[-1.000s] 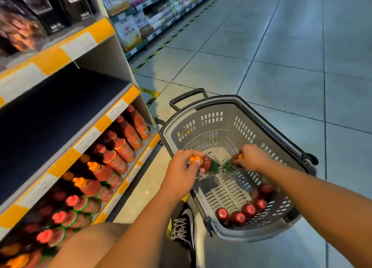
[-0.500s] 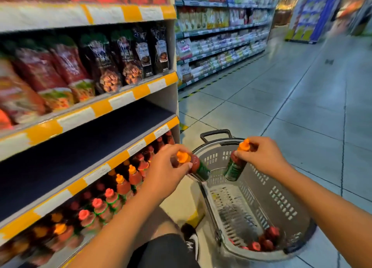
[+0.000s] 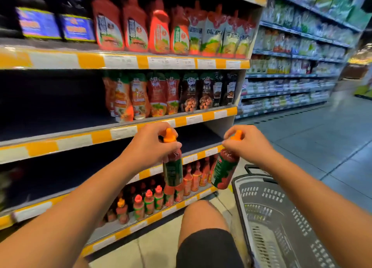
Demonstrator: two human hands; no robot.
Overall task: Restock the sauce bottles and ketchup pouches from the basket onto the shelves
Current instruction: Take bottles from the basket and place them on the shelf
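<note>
Now both hands' fingers (image 3: 171,146) grip sauce bottles (image 3: 172,170) before the bare shelf edge (image 3: 201,154)

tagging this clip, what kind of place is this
Most likely a supermarket aisle: long shelves with yellow price strips, rows of sauce pouches, and a grey shopping basket on the tiled floor. Each hand holds a sauce bottle.

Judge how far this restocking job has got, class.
Done: sauce bottles already stand on the bottom shelf. In hand: the left hand and right hand each hold an orange-capped bottle by its neck. Left: shelving both; the basket contents are out of view.
</note>
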